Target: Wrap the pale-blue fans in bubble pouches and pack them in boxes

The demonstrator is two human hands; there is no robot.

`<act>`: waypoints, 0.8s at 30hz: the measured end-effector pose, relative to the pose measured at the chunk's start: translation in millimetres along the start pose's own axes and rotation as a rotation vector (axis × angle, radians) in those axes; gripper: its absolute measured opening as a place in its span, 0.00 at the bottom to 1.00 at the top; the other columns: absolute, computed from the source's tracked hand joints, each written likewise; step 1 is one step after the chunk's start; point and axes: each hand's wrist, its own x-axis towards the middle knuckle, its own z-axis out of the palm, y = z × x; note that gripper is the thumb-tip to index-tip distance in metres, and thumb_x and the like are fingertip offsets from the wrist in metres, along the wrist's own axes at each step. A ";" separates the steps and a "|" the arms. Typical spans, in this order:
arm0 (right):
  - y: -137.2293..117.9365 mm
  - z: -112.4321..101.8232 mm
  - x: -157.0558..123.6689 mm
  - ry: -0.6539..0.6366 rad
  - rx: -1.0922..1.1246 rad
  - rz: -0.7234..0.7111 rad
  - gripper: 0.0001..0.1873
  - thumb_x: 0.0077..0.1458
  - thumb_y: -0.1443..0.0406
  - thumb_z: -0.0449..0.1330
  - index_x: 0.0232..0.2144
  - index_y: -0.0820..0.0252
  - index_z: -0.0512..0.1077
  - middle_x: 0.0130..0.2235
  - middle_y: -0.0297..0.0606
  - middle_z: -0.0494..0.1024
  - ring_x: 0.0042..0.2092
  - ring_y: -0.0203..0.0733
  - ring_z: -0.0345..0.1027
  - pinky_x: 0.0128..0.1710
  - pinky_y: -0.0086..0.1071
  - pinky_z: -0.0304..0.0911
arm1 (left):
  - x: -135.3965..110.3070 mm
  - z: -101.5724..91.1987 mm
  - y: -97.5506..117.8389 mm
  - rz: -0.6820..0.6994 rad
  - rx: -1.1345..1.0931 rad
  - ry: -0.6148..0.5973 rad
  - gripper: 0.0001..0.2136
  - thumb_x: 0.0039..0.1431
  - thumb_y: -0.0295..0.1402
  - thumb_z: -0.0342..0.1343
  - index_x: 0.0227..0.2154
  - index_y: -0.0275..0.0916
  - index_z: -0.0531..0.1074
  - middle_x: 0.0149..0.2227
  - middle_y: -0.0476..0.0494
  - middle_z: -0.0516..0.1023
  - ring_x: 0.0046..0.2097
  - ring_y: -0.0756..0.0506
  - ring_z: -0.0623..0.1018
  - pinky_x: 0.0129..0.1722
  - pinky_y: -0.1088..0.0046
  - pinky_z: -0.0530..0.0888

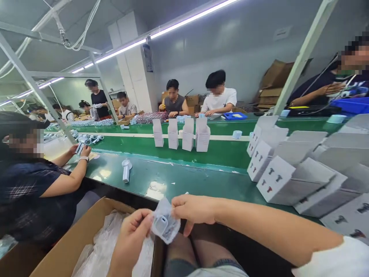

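Note:
A clear plastic bag (pixel 172 232) with a light-blue plastic part (pixel 158 227) inside is held up over my lap. My left hand (pixel 131 232) pinches the bag's left edge between thumb and fingers. On the other side, my right hand (pixel 194 209) grips the bag's upper right edge, its fingers bent around the film. The exact shape of the part is blurred by the plastic. Beyond my hands, a light-blue handheld device (pixel 126 171) stands on the green bench (pixel 198 181).
Below my left hand, a cardboard box (pixel 69 244) holds loose clear plastic bags (pixel 99 238). Several open white boxes (pixel 276 179) crowd the right side; others (pixel 187 135) stand on the green conveyor (pixel 225 148). A co-worker (pixel 43 184) sits close on the left, holding a device.

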 end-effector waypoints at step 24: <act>-57.0 -386.5 77.2 1.186 -0.079 -0.750 0.40 0.39 0.56 0.66 0.57 0.50 0.64 0.65 0.44 0.60 0.68 0.57 0.47 0.64 0.56 0.47 | 313.4 203.3 147.4 0.644 0.188 -0.107 0.09 0.52 0.39 0.58 0.30 0.38 0.74 0.25 0.51 0.73 0.27 0.50 0.70 0.28 0.74 0.70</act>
